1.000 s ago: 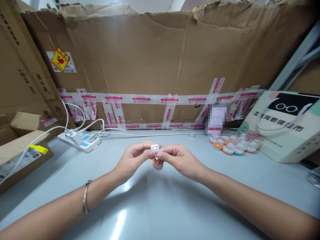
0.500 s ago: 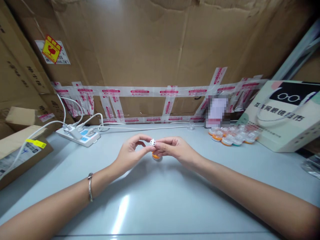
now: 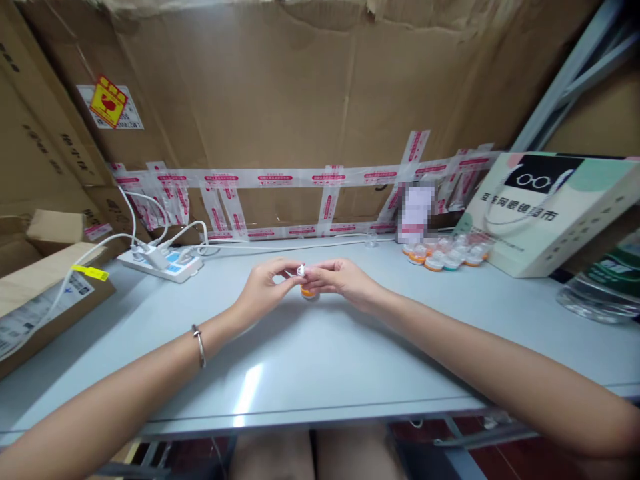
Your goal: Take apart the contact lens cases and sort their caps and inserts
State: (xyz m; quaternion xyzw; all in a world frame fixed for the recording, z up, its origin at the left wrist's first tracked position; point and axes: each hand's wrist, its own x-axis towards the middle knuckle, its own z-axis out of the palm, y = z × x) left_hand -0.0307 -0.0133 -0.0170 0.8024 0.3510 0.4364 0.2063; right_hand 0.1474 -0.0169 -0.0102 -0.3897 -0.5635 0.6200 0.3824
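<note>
Both of my hands meet above the middle of the pale table [image 3: 310, 360]. My left hand [image 3: 266, 288] and my right hand [image 3: 340, 280] pinch a small white lattice-like plastic piece [image 3: 301, 270] between their fingertips. Just under the fingers sits a small orange-and-clear round case [image 3: 309, 292]; my right hand seems to hold it, though the fingers hide most of it. A metal bangle [image 3: 199, 345] circles my left wrist.
A cluster of small orange, teal and clear round cases [image 3: 443, 255] lies at the back right by a white paper bag [image 3: 545, 207]. A power strip [image 3: 167, 261] with white cables sits back left, cardboard boxes [image 3: 45, 300] at left, a plastic bottle [image 3: 605, 290] at right.
The view has tilted down and pulled back, so the table's front edge and my knees now show. My hands stay together, fingers closer around the white piece, which shows less.
</note>
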